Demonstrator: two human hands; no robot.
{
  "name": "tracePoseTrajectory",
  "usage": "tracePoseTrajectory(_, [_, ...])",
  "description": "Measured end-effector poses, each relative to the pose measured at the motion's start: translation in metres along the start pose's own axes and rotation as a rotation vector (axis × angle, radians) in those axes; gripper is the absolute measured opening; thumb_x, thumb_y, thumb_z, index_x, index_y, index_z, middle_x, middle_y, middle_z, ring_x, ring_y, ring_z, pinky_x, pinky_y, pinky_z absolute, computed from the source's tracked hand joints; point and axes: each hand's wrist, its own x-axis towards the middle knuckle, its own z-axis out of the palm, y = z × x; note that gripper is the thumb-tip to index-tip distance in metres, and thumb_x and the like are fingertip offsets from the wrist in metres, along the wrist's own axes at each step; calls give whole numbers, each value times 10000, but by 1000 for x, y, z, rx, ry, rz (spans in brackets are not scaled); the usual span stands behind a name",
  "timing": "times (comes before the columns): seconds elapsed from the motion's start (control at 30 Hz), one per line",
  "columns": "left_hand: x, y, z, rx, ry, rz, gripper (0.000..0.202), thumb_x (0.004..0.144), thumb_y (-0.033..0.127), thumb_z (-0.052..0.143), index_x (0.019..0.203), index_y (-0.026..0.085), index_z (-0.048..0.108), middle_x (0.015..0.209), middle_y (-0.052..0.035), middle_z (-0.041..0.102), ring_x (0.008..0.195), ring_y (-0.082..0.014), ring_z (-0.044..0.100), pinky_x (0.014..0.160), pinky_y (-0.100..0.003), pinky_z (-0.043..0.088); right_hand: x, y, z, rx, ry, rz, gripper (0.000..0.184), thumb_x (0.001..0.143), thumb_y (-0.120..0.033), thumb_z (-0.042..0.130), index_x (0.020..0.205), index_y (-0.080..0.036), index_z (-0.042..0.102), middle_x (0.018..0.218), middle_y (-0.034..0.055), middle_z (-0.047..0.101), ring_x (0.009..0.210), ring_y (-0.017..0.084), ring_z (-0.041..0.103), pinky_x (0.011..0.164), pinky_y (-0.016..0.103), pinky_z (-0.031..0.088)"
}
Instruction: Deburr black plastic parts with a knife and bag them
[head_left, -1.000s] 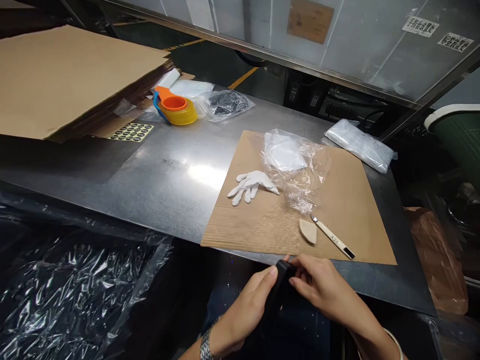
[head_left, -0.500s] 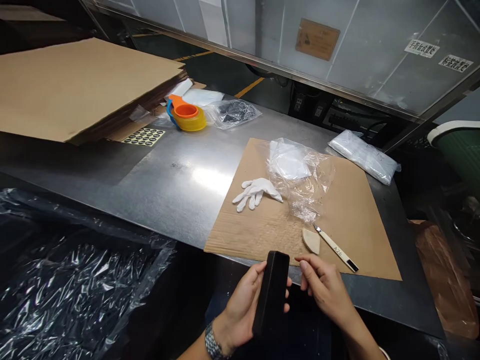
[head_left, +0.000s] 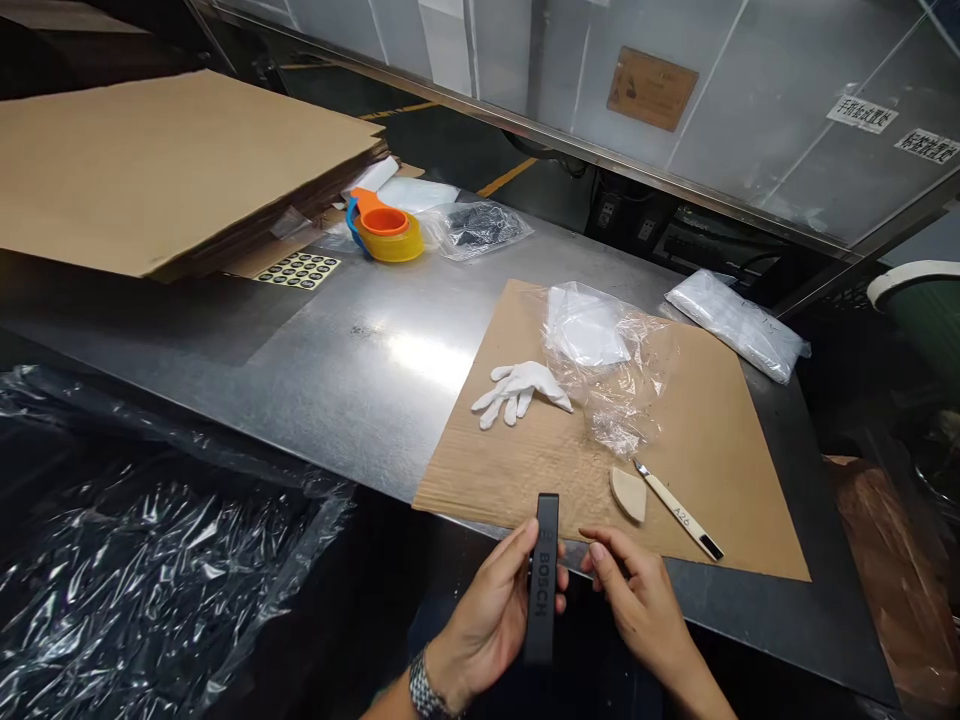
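Observation:
My left hand (head_left: pixel 491 620) grips a long flat black part (head_left: pixel 543 575), held on edge so its narrow side with moulded lettering faces me. My right hand (head_left: pixel 634 605) hovers just right of the part with fingers loosely curled, not clearly touching it. Both hands are below the near edge of the steel table (head_left: pixel 352 350). Just beyond them a cardboard sheet (head_left: pixel 697 440) carries a white glove (head_left: pixel 521 388), a crumpled clear plastic bag (head_left: pixel 607 360), a small beige wedge (head_left: pixel 628 493) and a thin craft knife (head_left: pixel 679 510).
A stack of flat cardboard (head_left: pixel 165 160) fills the far left, with a sticker sheet (head_left: pixel 298 270), an orange and yellow tape dispenser (head_left: pixel 386 232) and bagged dark items (head_left: pixel 480 225) beside it. A white bagged packet (head_left: pixel 739 322) lies at the right. Black plastic sheeting (head_left: pixel 150 580) lies lower left.
The black part has been turned from its broad face to its narrow lettered edge. My right hand let go of it and drew slightly to the right.

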Motion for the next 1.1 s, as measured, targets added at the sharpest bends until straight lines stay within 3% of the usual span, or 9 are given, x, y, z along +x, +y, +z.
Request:
tracePoseTrajectory(0.1, [4, 4, -4, -54, -64, -114, 563, 863, 529, 405, 867, 26, 658, 719, -114, 663, 578, -140, 611, 585, -243, 508, 1, 3, -3, -52, 79, 2, 339, 909, -416, 408, 1045, -183, 614, 733, 33, 646, 630, 146, 602, 567, 232, 469])
tracePoseTrajectory(0.17, [9, 8, -3, -60, -60, -66, 575, 861, 531, 410, 908, 18, 666, 822, -133, 681, 624, -134, 619, 620, -226, 507, 6, 5, -12, -148, 170, -33, 328, 903, -407, 424, 1033, -179, 620, 743, 38, 652, 641, 150, 613, 542, 228, 469])
tracePoseTrajectory(0.23, [14, 12, 2, 43, -31, -7, 520, 841, 514, 472, 937, 44, 669, 848, -114, 686, 596, -109, 598, 562, -191, 484, 18, 4, -25, -247, 261, -93, 318, 903, -391, 426, 1023, -173, 623, 767, 48, 660, 657, 155, 623, 553, 236, 478])
tracePoseTrajectory(0.33, [26, 16, 17, 380, -30, 217, 452, 831, 484, 508, 1009, 93, 650, 859, -94, 691, 685, -145, 621, 606, -207, 485, 49, -1, -50, -329, 368, -174, 304, 909, -368, 416, 1029, -168, 611, 853, 68, 669, 751, 172, 635, 660, 271, 494])
tracePoseTrajectory(0.47, [52, 17, 36, 620, -24, 582, 406, 816, 417, 556, 1127, 160, 594, 1119, -97, 638, 1087, -248, 534, 948, -313, 384, 111, -10, -78, -434, 451, -259, 259, 919, -300, 404, 1013, -160, 601, 989, 86, 642, 909, 179, 604, 789, 303, 471])
tracePoseTrajectory(0.67, [86, 9, 32, 779, 138, 790, 440, 837, 337, 524, 1236, 151, 525, 1327, -131, 466, 1270, -256, 335, 1090, -369, 159, 205, -12, -87, -642, 323, -243, 188, 893, -300, 521, 973, -146, 595, 975, 35, 621, 866, 150, 601, 779, 359, 496])
tracePoseTrajectory(0.83, [92, 8, 19, 1146, 280, 935, 438, 875, 282, 407, 1291, 160, 467, 1258, -129, 487, 1205, -259, 372, 1050, -472, 234, 261, -14, -71, -738, 147, -204, 240, 887, -317, 528, 1068, -165, 569, 1101, 58, 582, 953, 175, 579, 821, 389, 485])
tracePoseTrajectory(0.93, [92, 17, 12, 1077, 302, 858, 427, 887, 309, 381, 1281, 159, 456, 1276, -130, 467, 1212, -235, 389, 1041, -444, 284, 284, -13, -65, -733, 49, -173, 275, 880, -327, 538, 1100, -163, 554, 1129, 64, 568, 973, 187, 572, 829, 404, 481])
tracePoseTrajectory(1.1, [90, 32, 5, 843, 240, 727, 403, 865, 348, 431, 1220, 167, 492, 1262, -118, 504, 1163, -211, 471, 1019, -399, 336, 304, -5, -67, -621, -25, -114, 282, 884, -326, 533, 1113, -164, 546, 1125, 64, 568, 956, 183, 579, 813, 394, 489])
